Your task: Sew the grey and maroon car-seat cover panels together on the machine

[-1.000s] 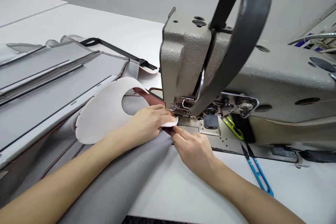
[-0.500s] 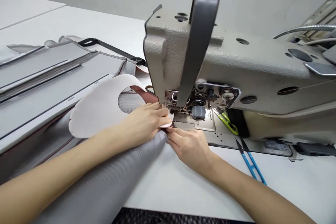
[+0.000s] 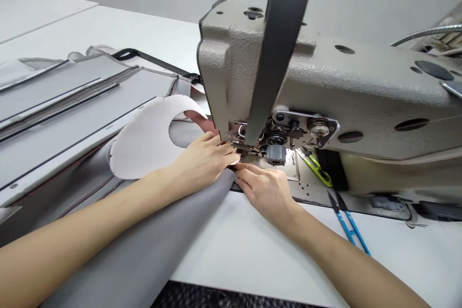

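Note:
Before me stands a sewing machine (image 3: 231, 57), its needle area partly covered by a grey lever and my fingers. My left hand (image 3: 205, 159) presses on a white curved foam-like panel (image 3: 140, 144) and the grey mesh fabric (image 3: 159, 236) beneath, close to the presser foot. Its fingers are bent together over the edge. Just to the right, my right hand (image 3: 267, 185) pinches the fabric's edge at the front of the metal bed. The fabric runs from there down to the left. Exactly where the layers meet is hidden under my fingertips.
Blue thread snips (image 3: 349, 225) lie on the white table right of my right hand. Yellow-green snips (image 3: 315, 168) rest on the machine bed behind them. Grey sewn panels (image 3: 72, 96) with dark piping spread over the table at left.
The white panel has shifted right and turned slightly toward the machine, with my left hand moving along. My right hand has moved slightly up and right with the fabric edge. The view has shifted a little.

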A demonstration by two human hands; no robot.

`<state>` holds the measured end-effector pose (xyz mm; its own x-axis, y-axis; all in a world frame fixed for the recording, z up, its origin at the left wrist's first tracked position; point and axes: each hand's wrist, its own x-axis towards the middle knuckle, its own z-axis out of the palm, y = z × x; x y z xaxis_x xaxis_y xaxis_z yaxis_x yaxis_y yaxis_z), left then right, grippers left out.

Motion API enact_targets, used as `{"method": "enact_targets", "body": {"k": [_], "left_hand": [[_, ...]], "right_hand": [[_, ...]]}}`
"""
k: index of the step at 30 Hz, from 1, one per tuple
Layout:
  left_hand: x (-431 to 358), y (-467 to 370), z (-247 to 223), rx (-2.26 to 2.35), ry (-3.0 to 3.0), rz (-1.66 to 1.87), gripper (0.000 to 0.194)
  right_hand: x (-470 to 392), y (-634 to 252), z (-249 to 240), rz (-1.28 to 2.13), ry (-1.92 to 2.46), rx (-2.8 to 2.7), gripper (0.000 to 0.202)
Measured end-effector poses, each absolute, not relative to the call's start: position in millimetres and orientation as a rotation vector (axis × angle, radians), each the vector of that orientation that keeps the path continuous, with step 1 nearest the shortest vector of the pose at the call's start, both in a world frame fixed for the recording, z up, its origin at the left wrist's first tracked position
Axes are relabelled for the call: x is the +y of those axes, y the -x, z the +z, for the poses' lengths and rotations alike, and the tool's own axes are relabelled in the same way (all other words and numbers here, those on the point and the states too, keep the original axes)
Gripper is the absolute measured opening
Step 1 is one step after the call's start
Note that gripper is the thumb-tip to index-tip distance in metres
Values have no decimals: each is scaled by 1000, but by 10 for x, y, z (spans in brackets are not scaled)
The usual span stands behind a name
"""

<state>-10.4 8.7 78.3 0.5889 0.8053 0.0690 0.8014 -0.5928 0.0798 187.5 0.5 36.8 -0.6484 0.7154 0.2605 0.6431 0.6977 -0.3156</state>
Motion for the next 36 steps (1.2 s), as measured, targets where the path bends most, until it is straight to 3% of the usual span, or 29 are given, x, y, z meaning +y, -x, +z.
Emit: {"method": "enact_targets", "body": {"k": [5, 8, 16, 20, 23, 27, 29, 36], "left_hand": [[241, 214, 805, 1410, -2142, 454, 23], [280, 248, 839, 1385, -1895, 463, 26], [47, 53, 873, 1483, -2633, 50, 30], [96, 0, 833, 1521, -2805, 80, 21], [87, -12, 853, 1564, -2759, 104, 19], [-47, 25, 890, 1673, -2611, 156, 38], [-78, 69, 875, 1738, -2541, 312, 37], [238, 331, 769, 1287, -2203, 540, 29]], "right_hand": [[8, -1859, 457, 294, 1197, -2649, 19], [13, -1840, 508, 379, 1278, -2735, 18], [72, -1829, 558, 423, 1353, -2761, 19], [106, -1866, 526, 416, 1372, -2733, 23], [105, -1905, 492, 431, 1332, -2698, 27], [97, -1945, 463, 457, 1302, -2643, 26], [103, -1957, 457, 484, 1282, -2611, 25], [101, -1920, 450, 546, 1273, -2596, 23]]}}
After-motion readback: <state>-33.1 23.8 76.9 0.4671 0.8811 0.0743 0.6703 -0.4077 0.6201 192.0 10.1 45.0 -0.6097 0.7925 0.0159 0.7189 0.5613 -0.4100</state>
